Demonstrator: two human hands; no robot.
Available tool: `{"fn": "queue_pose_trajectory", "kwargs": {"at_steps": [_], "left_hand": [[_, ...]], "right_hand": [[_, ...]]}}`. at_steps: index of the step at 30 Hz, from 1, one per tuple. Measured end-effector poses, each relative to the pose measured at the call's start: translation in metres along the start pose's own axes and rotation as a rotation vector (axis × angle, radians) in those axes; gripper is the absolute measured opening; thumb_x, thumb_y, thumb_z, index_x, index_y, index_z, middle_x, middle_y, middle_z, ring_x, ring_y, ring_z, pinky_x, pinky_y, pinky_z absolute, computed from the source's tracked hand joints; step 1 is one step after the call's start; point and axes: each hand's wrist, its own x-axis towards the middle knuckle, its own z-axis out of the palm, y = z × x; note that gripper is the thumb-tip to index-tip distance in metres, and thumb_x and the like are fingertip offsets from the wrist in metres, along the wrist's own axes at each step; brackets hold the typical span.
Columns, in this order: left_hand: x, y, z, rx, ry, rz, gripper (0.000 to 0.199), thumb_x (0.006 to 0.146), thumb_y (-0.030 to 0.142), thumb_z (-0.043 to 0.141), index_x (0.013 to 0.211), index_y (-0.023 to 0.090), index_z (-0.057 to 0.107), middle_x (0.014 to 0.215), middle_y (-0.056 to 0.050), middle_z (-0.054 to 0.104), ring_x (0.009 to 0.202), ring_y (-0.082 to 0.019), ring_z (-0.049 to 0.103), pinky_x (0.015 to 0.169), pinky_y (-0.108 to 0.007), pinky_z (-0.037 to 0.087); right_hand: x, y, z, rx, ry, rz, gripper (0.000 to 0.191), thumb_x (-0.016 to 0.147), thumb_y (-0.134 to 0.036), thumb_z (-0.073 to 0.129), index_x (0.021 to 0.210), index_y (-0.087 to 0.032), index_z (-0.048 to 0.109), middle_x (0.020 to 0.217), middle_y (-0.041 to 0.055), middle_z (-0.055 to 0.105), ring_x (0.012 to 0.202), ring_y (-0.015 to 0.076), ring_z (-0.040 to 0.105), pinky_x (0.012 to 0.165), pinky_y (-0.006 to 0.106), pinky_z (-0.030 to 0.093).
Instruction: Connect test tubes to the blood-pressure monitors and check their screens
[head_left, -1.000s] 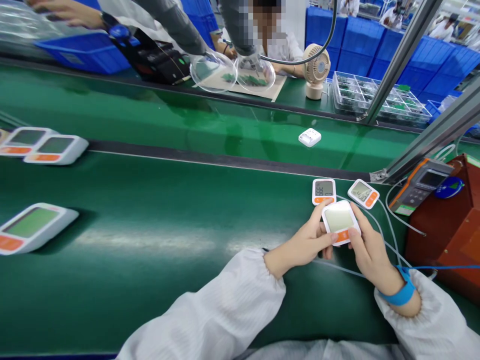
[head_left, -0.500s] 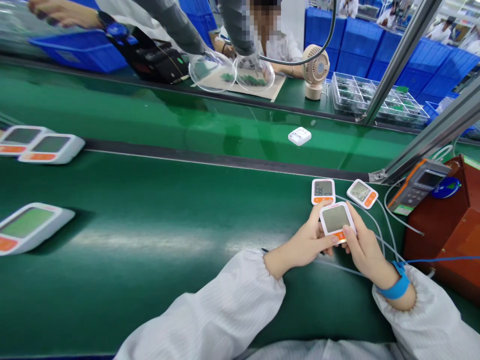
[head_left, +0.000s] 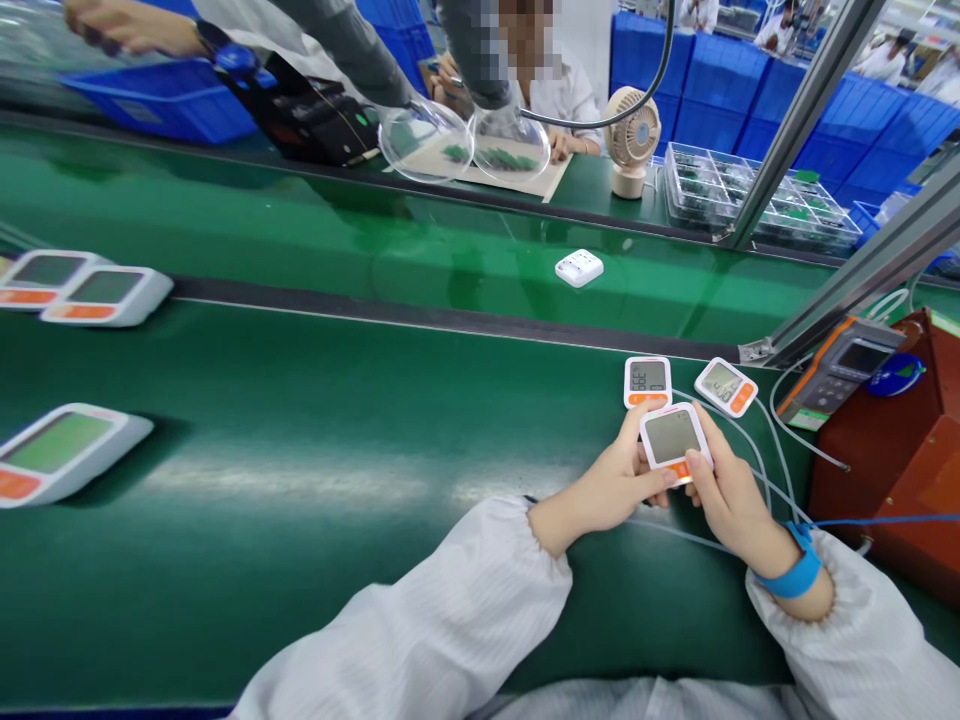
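White monitor [head_left: 674, 440] gripped by 2 hands' curled fingers [head_left: 703, 470], green bench [head_left: 337, 600] open leftward.

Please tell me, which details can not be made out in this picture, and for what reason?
Head view: the back of the held device, turned away, with fingers of the left hand and right hand around it.
Head view: faint marks on its screen, too small.
Head view: the left end of the front-left device, cut off by the picture edge.
Head view: contents of the clear tray, too small.
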Motion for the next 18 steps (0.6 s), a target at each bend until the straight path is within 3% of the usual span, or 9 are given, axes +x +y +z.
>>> {"fn": "queue_pose_trajectory", "kwargs": {"at_steps": [18], "left_hand": [[0.0002, 0.0009, 0.0009, -0.005, 0.003, -0.001, 0.087, 0.082, 0.042, 0.076, 0.147, 0.026, 0.020, 0.087, 0.001, 0.062, 0.063, -0.011, 0.060, 0.060, -0.026, 0.048]], "right_hand": [[0.0011, -0.0027, -0.0016, -0.012, 0.006, 0.012, 0.060, 0.107, -0.040, 0.036, 0.159, -0.012, 0.025, 0.069, -0.0001, 0.061, 0.056, 0.0153, 0.060, 0.055, 0.025, 0.049]]}}
